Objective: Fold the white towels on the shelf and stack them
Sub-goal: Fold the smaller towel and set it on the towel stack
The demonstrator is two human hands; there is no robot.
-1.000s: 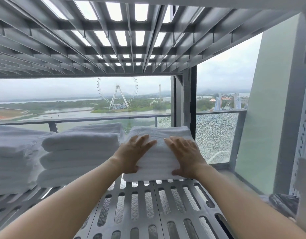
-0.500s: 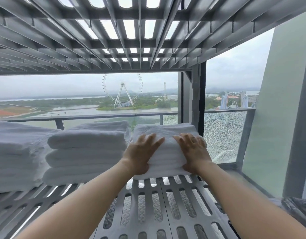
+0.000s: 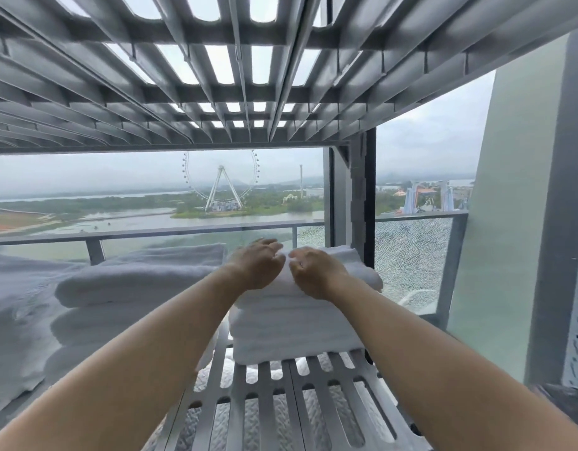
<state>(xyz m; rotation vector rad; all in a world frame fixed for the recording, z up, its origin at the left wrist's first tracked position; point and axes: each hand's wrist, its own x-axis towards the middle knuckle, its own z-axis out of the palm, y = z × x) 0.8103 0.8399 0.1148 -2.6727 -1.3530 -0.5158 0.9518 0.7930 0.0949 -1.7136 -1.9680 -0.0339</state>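
Observation:
A stack of folded white towels (image 3: 297, 323) stands on the grey slatted shelf (image 3: 281, 402), right of centre. Both my hands lie on top of this stack, close together. My left hand (image 3: 258, 263) and my right hand (image 3: 317, 271) have their fingers curled inward and seem to pinch the top towel's cloth between them; motion blur hides the fingertips. A second stack of folded white towels (image 3: 134, 288) sits just to the left, and a larger white pile (image 3: 14, 304) fills the far left.
An upper slatted shelf (image 3: 248, 92) hangs close overhead. A grey upright post (image 3: 352, 196) stands right behind the stack. A cracked glass railing panel (image 3: 411, 255) and a pale wall (image 3: 509, 222) lie to the right. White quilted fabric shows below through the slots.
My hands slid from the towel stack's front face up onto its top, came together, and their fingers went from flat to curled. The camera moved closer and tilted.

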